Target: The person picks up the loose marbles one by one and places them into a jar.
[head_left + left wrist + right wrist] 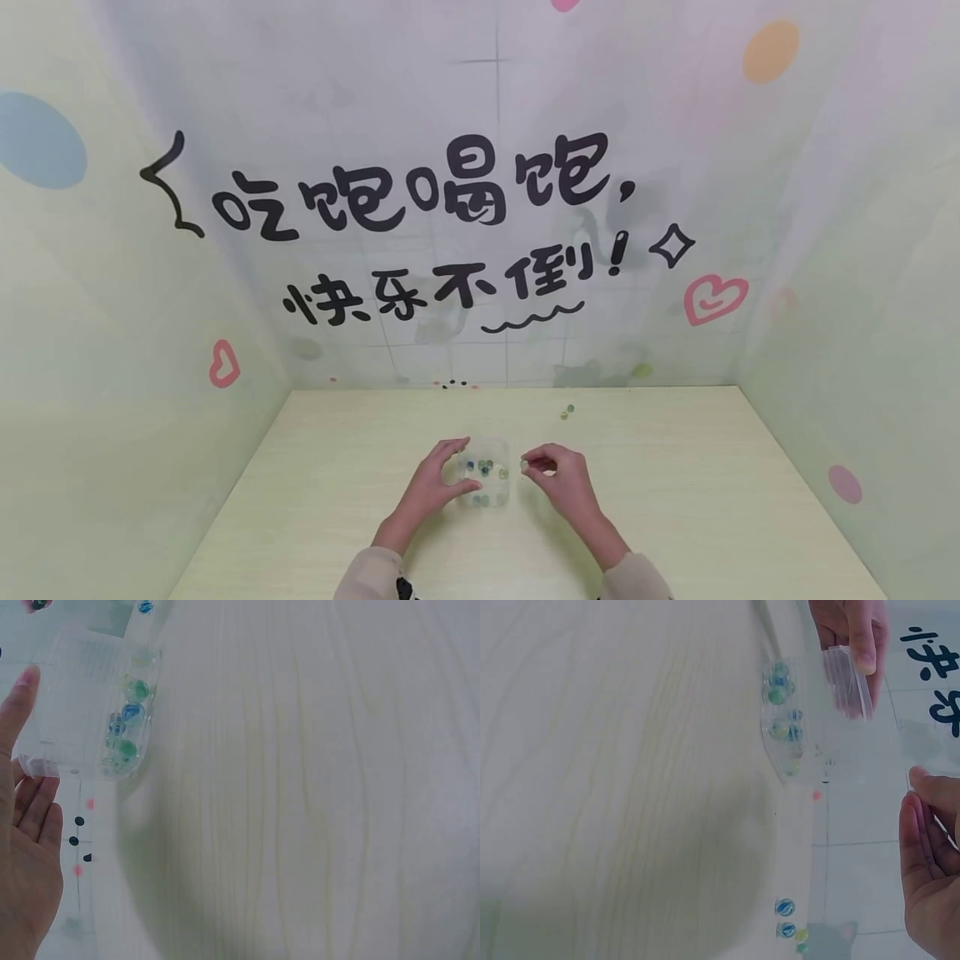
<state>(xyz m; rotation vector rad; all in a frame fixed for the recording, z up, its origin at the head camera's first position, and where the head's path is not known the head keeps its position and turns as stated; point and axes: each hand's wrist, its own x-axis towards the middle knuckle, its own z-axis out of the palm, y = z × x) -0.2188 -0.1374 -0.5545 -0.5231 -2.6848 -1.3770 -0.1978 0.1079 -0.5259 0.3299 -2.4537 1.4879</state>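
Observation:
A clear plastic container (495, 450) stands on the table in front of me, with several blue, green and yellowish glass marbles (485, 470) at its bottom. My left hand (433, 483) grips it from the left, the thumb on the near side and the fingers at the far side. In the left wrist view the same hand (34, 847) shows at the container's rim (39, 766). Just right of the container, my right hand (561, 479) pinches a marble (524, 464) between thumb and fingertips. The right wrist view shows this hand (934, 862) raised beside the container, the marble mostly hidden.
Farther back, right of the container, loose marbles (571, 408) lie close together on the pale wooden table (660, 467). Behind the table rises a printed backdrop (420, 350) with dark lettering, and side panels (847, 333) flank it.

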